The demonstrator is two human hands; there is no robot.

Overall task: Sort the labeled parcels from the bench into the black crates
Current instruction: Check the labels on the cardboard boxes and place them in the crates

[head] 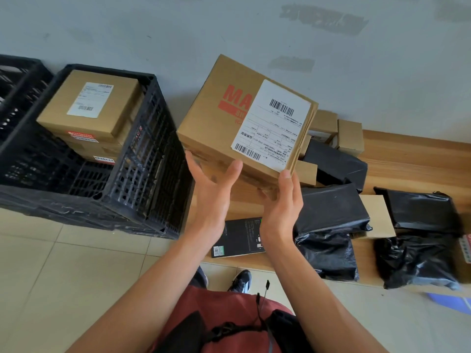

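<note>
A brown cardboard box (224, 123) with red lettering and a white barcode label is held tilted above the bench's left end. My right hand (283, 207) grips its near right corner, thumb on top beside the label. My left hand (214, 192) is spread beneath its near edge, fingers apart, supporting it from below. To the left stands a black crate (142, 174) on the floor, stacked with labeled cardboard boxes (89, 103). The wooden bench (407, 159) carries more parcels.
A second black crate (17, 80) sits at the far left. On the bench lie several black plastic mailers (331, 212), small cardboard boxes (350, 138) and a flat black retail box (239, 238). A wall runs behind; tiled floor lies below.
</note>
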